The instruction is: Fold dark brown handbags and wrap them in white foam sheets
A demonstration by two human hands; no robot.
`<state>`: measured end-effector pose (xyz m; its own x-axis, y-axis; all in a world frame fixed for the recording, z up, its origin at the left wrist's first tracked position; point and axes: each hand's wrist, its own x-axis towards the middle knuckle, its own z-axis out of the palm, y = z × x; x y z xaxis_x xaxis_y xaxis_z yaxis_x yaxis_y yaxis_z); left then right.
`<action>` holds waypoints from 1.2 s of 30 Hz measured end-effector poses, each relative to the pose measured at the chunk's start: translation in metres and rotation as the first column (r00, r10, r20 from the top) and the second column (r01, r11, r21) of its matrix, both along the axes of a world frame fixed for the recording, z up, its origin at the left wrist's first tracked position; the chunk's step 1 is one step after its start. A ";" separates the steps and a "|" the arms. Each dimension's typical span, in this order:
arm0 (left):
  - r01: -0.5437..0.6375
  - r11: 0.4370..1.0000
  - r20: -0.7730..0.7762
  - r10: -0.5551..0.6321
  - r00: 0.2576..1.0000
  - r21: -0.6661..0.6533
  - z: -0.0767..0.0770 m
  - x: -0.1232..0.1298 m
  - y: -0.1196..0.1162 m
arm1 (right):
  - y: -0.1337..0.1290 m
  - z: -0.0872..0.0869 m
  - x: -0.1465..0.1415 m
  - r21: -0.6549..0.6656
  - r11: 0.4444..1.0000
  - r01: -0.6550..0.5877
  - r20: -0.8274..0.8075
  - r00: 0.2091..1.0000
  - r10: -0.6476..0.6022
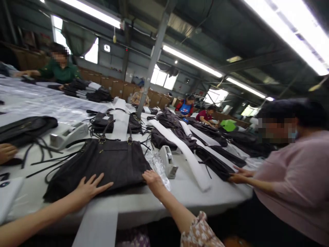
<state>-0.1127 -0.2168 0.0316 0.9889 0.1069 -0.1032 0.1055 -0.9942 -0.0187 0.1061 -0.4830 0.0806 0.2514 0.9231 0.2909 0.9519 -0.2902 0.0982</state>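
A black handbag (115,168) with two handles and long thin straps lies flat on the white table in front of me. My left hand (89,188) rests on its lower front with the fingers spread. At the bag's lower right corner, my right hand (153,180) has its fingers curled round the edge. A white strip of sheet material (97,226) passes beneath the bag and hangs over the table's front edge. Crumpled clear plastic (155,159) lies just right of the bag, beside a tape dispenser (169,163).
Another tape dispenser (69,134) stands behind left. More black bags (169,132) and white strips (182,147) cover the table. A co-worker in pink (295,181) handles a bag at right; another person's hand (7,152) shows at left. A metal post (151,65) rises behind.
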 end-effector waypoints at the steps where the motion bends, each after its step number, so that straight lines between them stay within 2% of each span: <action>1: -0.005 1.000 -0.029 0.006 1.000 0.005 0.000 0.002 0.002 | 0.001 -0.007 0.002 0.008 1.000 -0.003 -0.012 1.000 0.003; 5: 0.066 0.995 -0.061 -0.071 0.996 -0.074 0.003 0.015 0.001 | -0.003 -0.030 0.003 0.039 0.999 -0.021 0.000 1.000 0.021; 9: 0.165 0.964 -0.076 -0.185 0.980 -0.210 0.011 0.027 -0.006 | -0.008 -0.044 0.011 0.084 0.995 -0.060 0.026 0.998 0.058; 13: 0.098 0.957 -0.034 -0.112 0.993 -0.273 0.031 0.046 -0.023 | -0.011 -0.048 0.024 0.045 0.991 -0.127 0.006 0.992 0.127; 16: 0.032 0.970 0.056 -0.019 0.998 -0.239 0.044 0.066 -0.039 | -0.014 -0.050 0.024 0.013 0.988 -0.151 -0.004 0.989 0.151; 18: 0.072 0.975 0.108 -0.050 0.993 -0.208 0.043 0.077 -0.050 | -0.018 -0.049 0.018 0.000 0.989 -0.151 -0.023 0.988 0.151; 20: 0.144 0.965 0.121 -0.119 0.985 -0.219 0.035 0.082 -0.057 | -0.022 -0.043 0.013 -0.018 0.989 -0.149 -0.093 0.985 0.147; 22: 0.164 0.953 0.115 -0.138 0.984 -0.255 0.022 0.082 -0.060 | -0.023 -0.028 0.013 -0.019 0.993 -0.112 -0.248 0.963 0.104; 24: 0.149 0.950 0.124 -0.119 0.985 -0.274 0.011 0.080 -0.061 | -0.015 -0.001 0.021 0.010 0.999 0.031 -0.457 0.889 -0.023; 26: 0.154 0.948 0.146 -0.116 0.982 -0.280 0.004 0.078 -0.059 | 0.006 0.034 0.034 0.050 0.966 0.252 -0.619 0.767 -0.169; 27: 0.159 0.946 0.155 -0.119 0.981 -0.282 0.003 0.078 -0.059 | 0.022 0.054 0.040 0.094 0.936 0.339 -0.645 0.737 -0.202; 28: 0.163 0.945 0.161 -0.121 0.980 -0.284 0.002 0.079 -0.058 | 0.042 0.074 0.045 0.155 0.915 0.373 -0.652 0.734 -0.189; 30: 0.162 0.945 0.161 -0.119 0.980 -0.283 0.003 0.081 -0.058 | 0.090 0.112 0.045 0.269 0.894 0.358 -0.664 0.741 -0.097; 32: 0.155 0.948 0.156 -0.114 0.981 -0.277 0.003 0.083 -0.059 | 0.143 0.144 0.030 0.362 0.893 0.268 -0.664 0.746 0.045; 34: 0.141 0.953 0.149 -0.104 0.983 -0.268 0.001 0.085 -0.059 | 0.194 0.165 0.000 0.423 0.902 0.083 -0.641 0.731 0.233; 36: 0.133 0.955 0.135 -0.100 0.986 -0.265 -0.005 0.087 -0.060 | 0.233 0.174 -0.039 0.430 0.896 -0.110 -0.599 0.708 0.375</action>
